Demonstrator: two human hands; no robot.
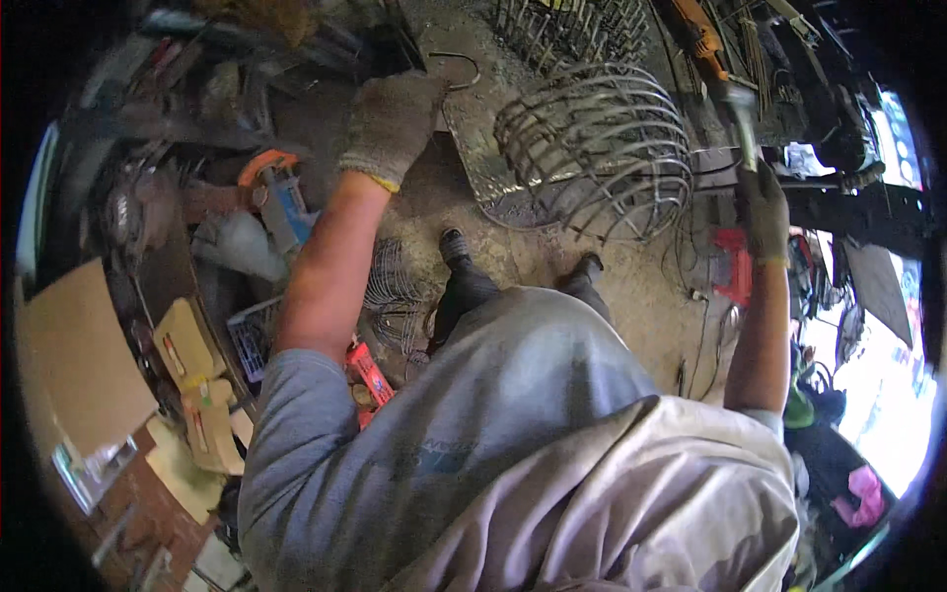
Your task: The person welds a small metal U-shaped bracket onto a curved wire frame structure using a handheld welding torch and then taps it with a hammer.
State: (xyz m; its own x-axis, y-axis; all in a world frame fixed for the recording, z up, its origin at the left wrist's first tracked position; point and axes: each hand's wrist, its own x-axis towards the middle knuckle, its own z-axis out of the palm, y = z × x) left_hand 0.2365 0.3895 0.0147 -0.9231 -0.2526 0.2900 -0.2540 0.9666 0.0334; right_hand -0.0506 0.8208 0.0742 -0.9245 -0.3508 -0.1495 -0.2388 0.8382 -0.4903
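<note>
In a knitted work glove, my left hand is closed at the near left edge of the metal worktable. A thin metal rod bent into a hook sticks out from its far side; the glove hides the fingers. My right hand, also gloved, is wrapped round the pale handle of a hammer, whose grey head points away from me. Between my hands, a round cage of curved metal rods lies on the table and overhangs its near edge.
An orange power tool lies just beyond the hammer. Several upright metal pegs stand at the back. Curved rods are stacked on the floor by my left foot. An orange and blue machine stands at left, cardboard at far left.
</note>
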